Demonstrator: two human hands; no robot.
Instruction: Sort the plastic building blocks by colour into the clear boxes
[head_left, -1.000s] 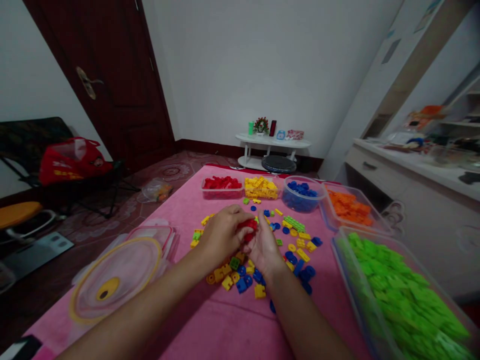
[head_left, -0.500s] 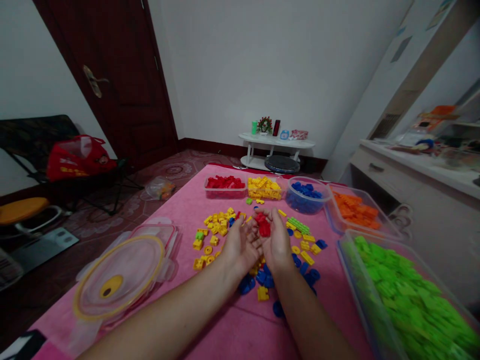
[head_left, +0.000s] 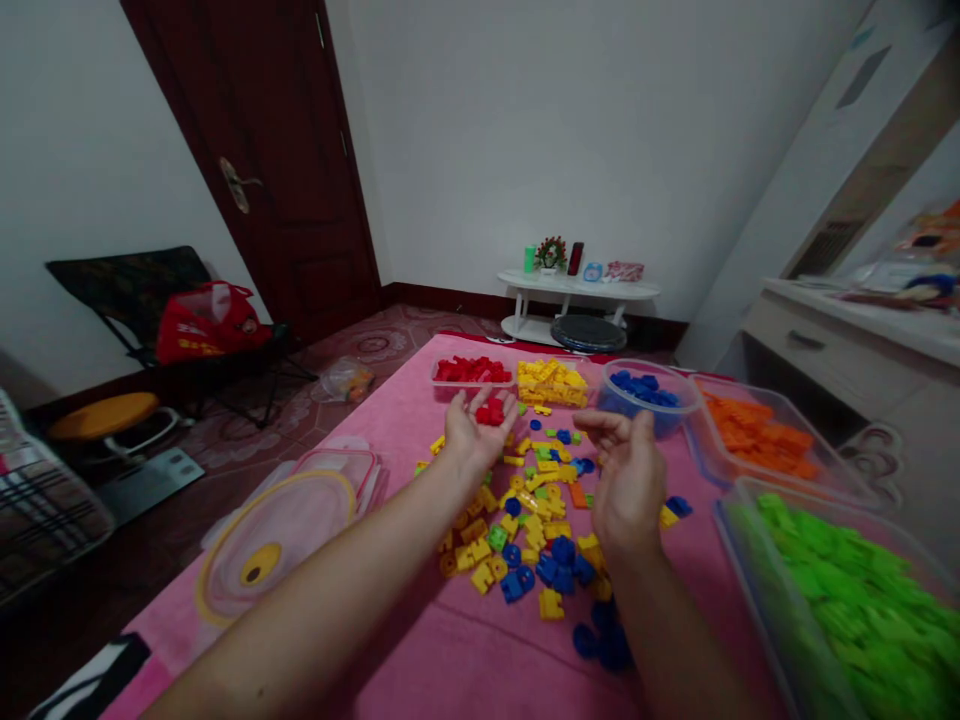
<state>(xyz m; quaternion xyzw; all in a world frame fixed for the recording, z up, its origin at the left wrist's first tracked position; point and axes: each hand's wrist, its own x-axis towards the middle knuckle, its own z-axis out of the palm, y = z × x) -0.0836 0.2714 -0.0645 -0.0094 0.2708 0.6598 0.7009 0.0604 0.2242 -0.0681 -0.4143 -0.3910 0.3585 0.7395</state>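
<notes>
My left hand [head_left: 474,432] is palm up above the pink table, cupping a few red bricks [head_left: 490,411], close to the clear tub of red bricks [head_left: 471,372]. My right hand [head_left: 628,478] hovers open and palm up over the loose pile of yellow, blue and green bricks [head_left: 534,520], and holds nothing. The two hands are apart.
Along the far edge stand a tub of yellow bricks [head_left: 551,382], a round tub of blue bricks [head_left: 645,394] and a tray of orange bricks [head_left: 754,436]. A large bin of green bricks [head_left: 847,590] is at the right. Clear lids [head_left: 281,528] lie at the left.
The hands have parted. The red bricks passed into my left palm, which moved forward toward the red tub. My right hand drew off to the right, empty.
</notes>
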